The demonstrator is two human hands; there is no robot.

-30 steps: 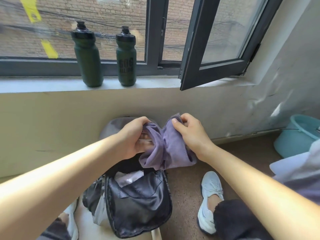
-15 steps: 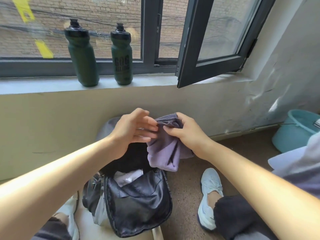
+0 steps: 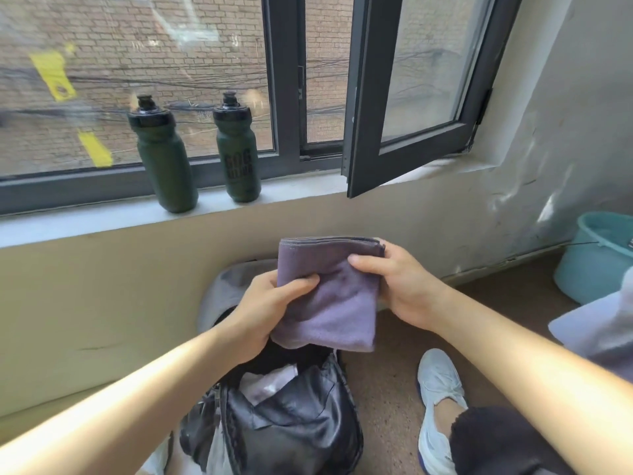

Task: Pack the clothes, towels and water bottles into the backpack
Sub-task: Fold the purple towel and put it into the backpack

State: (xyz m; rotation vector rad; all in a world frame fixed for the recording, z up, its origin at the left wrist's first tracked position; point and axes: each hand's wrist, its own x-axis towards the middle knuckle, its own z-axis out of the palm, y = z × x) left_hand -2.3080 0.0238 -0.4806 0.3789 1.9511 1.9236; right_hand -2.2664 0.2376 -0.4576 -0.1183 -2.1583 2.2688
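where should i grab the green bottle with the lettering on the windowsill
Grip the lettered green bottle round its straight middle, below the black cap, coming from the room side. It stands upright on the windowsill, glass close behind and the other green bottle to its left, so front and right are freest.
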